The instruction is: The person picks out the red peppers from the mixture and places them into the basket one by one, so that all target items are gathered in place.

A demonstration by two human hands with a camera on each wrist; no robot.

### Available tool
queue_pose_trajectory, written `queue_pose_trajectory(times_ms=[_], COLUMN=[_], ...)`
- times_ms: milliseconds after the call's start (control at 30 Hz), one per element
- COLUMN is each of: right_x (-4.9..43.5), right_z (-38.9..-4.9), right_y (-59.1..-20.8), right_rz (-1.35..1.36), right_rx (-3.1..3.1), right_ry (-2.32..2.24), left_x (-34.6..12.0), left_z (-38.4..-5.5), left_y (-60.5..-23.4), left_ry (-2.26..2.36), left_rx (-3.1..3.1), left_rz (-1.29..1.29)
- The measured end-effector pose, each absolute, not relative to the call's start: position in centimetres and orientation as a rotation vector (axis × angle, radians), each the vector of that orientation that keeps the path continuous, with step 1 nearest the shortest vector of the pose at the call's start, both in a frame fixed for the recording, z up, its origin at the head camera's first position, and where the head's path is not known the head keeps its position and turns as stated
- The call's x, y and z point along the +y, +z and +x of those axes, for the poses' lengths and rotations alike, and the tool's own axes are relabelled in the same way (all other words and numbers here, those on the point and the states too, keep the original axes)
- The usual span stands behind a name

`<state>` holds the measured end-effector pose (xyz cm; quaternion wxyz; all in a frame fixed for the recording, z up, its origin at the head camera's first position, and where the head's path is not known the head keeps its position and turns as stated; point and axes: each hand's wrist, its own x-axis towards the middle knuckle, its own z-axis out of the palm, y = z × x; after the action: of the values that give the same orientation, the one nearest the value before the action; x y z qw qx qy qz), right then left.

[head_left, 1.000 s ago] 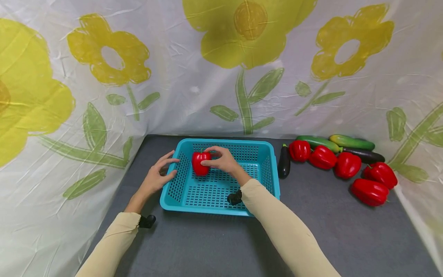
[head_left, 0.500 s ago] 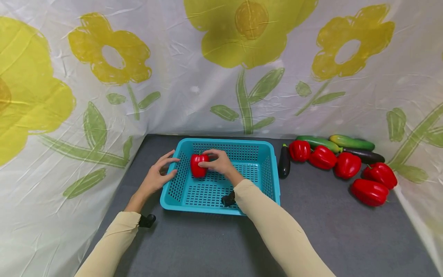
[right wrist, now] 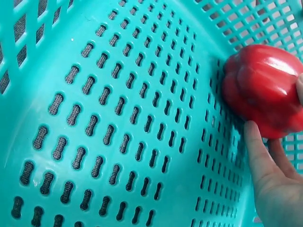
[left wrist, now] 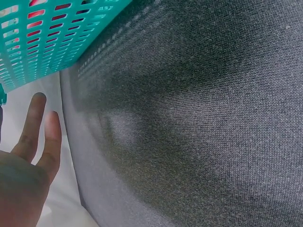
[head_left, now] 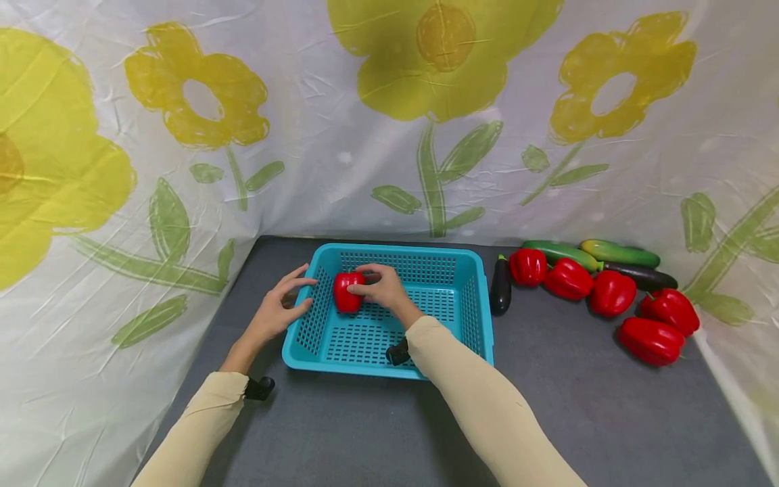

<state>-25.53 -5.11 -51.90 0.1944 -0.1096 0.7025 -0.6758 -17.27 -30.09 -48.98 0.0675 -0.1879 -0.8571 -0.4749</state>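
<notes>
A red bell pepper (head_left: 347, 295) sits inside the left end of the teal plastic basket (head_left: 389, 373). My right hand (head_left: 383, 287) grips it from the right, thumb in front and fingers behind. In the right wrist view, fingertips (right wrist: 252, 128) meet the underside of the pepper (right wrist: 265, 87), low over the slotted floor. My left hand (head_left: 276, 311) is at the basket's left rim, fingers spread, with index finger and thumb overlapping the edge. Two of its fingers (left wrist: 34, 118) extend nearly straight outside the perforated wall (left wrist: 52, 42) in the left wrist view.
Right of the basket lies a dark eggplant (head_left: 501, 287). Beyond it are several red bell peppers (head_left: 611, 293), a second eggplant (head_left: 639, 276) and two green cucumber-like vegetables (head_left: 619, 252). A flower-printed white cloth (head_left: 316, 169) hangs behind the dark grey table (head_left: 365, 433).
My right hand has moved slightly left and toward me with the bell pepper, settling it lower in the basket's left end. The left hand has stayed at the rim.
</notes>
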Motion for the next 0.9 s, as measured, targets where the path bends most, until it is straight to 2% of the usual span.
queue_pose_trajectory(times_ms=[167,533,900], right_x=[-5.3,-5.4,-4.3], right_z=[-25.4,-25.5,-25.5], right_y=[-51.7,-51.4,-50.5], right_rz=[-0.301,-0.279,-0.381], right_rx=[2.002,2.045,2.021], right_ry=[-1.898,-1.861,-1.813], left_x=[-31.0,-29.5,-31.0], left_z=[-18.1,-16.9,-18.1], left_y=[-50.7,-48.0,-50.8], left_ry=[-1.439,-1.445,-1.434], left_rx=[-2.590,-2.597,-2.599], left_rz=[-0.534,-0.540,-0.526])
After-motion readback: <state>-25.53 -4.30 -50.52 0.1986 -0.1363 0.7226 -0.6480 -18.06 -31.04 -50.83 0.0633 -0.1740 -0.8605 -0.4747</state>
